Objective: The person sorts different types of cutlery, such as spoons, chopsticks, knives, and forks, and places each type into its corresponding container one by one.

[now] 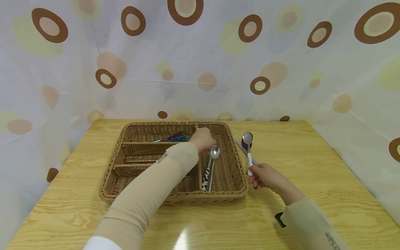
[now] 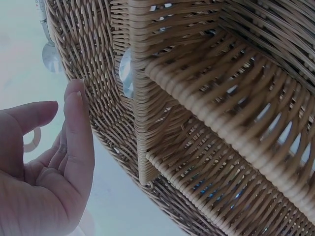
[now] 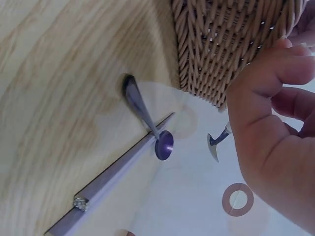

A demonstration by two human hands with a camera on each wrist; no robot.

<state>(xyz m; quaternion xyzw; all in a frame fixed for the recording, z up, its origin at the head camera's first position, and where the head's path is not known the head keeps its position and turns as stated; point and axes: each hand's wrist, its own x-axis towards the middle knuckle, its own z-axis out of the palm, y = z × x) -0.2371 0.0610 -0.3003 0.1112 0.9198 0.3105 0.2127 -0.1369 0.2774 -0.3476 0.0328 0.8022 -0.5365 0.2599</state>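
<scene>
My right hand (image 1: 267,178) pinches a spoon (image 1: 249,158) by the end of its white handle, just off the basket's right side. The spoon's steel bowl points away from me. My left hand (image 1: 203,139) hovers over the wicker basket (image 1: 240,180) near its long divider. In the left wrist view its thumb and fingers are apart, with nothing between them. Below that hand, in the right compartment, lie a spoon with a cow-print handle (image 1: 206,178) and a slim steel spoon (image 1: 211,175).
A purple spoon (image 3: 165,145) lies across lilac chopsticks (image 3: 110,172) on the table, right of the basket. Forks with a blue, rainbow sheen (image 1: 178,138) rest in the back left compartment. Dividers (image 1: 150,143) split the basket. A patterned curtain (image 1: 206,69) hangs behind the table.
</scene>
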